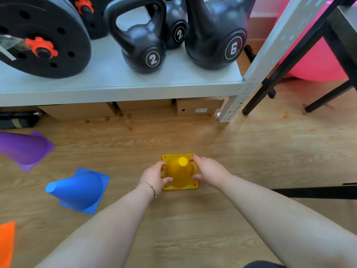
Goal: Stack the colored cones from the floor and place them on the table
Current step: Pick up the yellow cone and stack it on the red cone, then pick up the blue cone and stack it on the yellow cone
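The yellow cone (180, 172) stands upright on the floor (241, 151) between both hands. The left hand (154, 176) and right hand (209, 170) press against its sides, fingers curled around it. Off beyond the left hand a blue cone (77, 190) lies tipped over, a purple cone (25, 147) farther out, an orange cone (6, 242) at the edge.

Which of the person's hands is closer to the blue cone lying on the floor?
Left. The left hand grips the yellow cone on the side facing the blue cone; the right hand grips its far side.
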Demonstrator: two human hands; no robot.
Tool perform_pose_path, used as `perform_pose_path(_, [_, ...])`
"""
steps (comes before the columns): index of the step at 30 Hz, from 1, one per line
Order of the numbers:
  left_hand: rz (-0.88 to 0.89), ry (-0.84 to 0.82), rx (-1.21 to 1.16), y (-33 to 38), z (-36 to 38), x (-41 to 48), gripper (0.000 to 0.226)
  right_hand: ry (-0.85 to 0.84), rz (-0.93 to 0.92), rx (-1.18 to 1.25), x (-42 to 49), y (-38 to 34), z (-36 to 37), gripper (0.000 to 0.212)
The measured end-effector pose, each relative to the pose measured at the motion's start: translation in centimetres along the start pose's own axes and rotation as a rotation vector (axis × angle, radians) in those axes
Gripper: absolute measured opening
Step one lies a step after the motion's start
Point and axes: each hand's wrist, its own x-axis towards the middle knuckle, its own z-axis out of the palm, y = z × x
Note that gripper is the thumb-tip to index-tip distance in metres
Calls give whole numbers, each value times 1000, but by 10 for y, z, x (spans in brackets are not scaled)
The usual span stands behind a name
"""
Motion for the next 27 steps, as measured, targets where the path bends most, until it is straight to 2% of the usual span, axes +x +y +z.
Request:
perform_pose_path(5, [12,132,328,6,-21,-13,61,183,-32,-308,-12,0,-38,49])
perform_pose_path(8, [79,284,474,11,-39,-23,62,340,12,-313,-11,-6,-61,47])
perform_pose_path(12, [123,419,552,10,-68,-36,63,482,29,-296,-4,-30,-85,58])
perform_pose_path(18, [47,513,561,0,-112,-61,65,529,-45,-341,7,-90,-93,69])
perform_pose_path(27, [-132,656,537,-61,-156,-99,68,446,-251,-377,22,-183,-78,70])
